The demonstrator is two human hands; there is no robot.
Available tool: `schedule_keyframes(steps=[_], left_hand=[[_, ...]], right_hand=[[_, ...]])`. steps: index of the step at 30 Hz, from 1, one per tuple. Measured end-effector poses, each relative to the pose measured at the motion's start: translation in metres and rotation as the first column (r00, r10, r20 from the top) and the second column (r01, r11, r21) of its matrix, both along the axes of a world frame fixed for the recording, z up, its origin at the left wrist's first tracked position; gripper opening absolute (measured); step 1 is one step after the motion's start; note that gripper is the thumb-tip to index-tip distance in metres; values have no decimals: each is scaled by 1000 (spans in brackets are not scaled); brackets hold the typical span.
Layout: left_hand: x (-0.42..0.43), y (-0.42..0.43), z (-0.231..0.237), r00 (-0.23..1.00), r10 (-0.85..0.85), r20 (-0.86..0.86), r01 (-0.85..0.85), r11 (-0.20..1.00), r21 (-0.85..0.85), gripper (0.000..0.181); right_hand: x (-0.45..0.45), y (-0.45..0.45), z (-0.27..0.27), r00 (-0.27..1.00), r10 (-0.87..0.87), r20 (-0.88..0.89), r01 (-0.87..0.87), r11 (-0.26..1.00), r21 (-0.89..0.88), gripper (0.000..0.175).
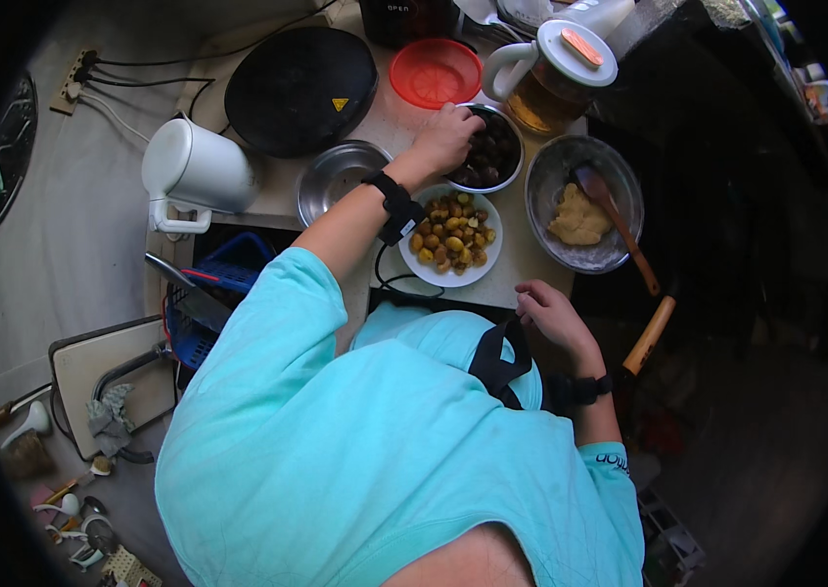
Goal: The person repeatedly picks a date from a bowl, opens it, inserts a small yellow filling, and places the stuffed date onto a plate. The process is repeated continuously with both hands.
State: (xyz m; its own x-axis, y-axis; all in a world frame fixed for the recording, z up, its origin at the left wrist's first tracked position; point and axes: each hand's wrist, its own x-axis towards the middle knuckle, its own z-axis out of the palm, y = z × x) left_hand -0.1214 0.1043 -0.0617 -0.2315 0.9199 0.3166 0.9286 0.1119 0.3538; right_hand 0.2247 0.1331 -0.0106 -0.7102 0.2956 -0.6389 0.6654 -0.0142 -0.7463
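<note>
My left hand [451,139] reaches over the left rim of a metal bowl [519,165] of dark brown chestnuts [489,150]; its fingertips are down at the chestnuts, and whether they grip one is hidden. Just below that bowl, a white plate [412,257] holds many peeled, yellow-brown chestnuts [454,243]. My right hand [540,307] is at the counter's front edge with fingers curled; nothing shows in it. Right of the plate stands a metal bowl [542,253] with a lump of dough [580,216] and a brown spatula [619,220]. An empty-looking metal bowl [326,187] lies under my left forearm.
A red plastic bowl [436,72], a glass teapot [547,88] of amber liquid and a round black electric griddle [302,92] line the counter's back. A white kettle [197,169] stands left. A wooden handle [649,336] juts out at right; a blue basket [194,337] sits below left.
</note>
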Motion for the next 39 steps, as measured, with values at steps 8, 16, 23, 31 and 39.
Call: schedule_keyframes(steps=[8, 16, 23, 31, 39], left_hand=[[16, 32, -17, 986, -106, -132, 94, 991, -94, 34], [16, 12, 11, 776, 43, 629, 43, 992, -122, 32], [46, -59, 65, 124, -213, 969, 180, 965, 189, 36], [76, -90, 85, 544, -301, 783, 136, 953, 271, 27], [82, -87, 79, 823, -248, 511, 52, 929, 367, 22]], right_hand=[[-27, 3, 12, 996, 75, -40, -72, 995, 70, 34], [-58, 12, 22, 983, 12, -182, -26, 997, -78, 28], [-113, 21, 28, 887, -298, -353, 203, 938, -282, 40], [-134, 6, 39, 831, -278, -483, 125, 938, -324, 39], [-137, -4, 35, 771, -357, -527, 130, 898, -420, 30]])
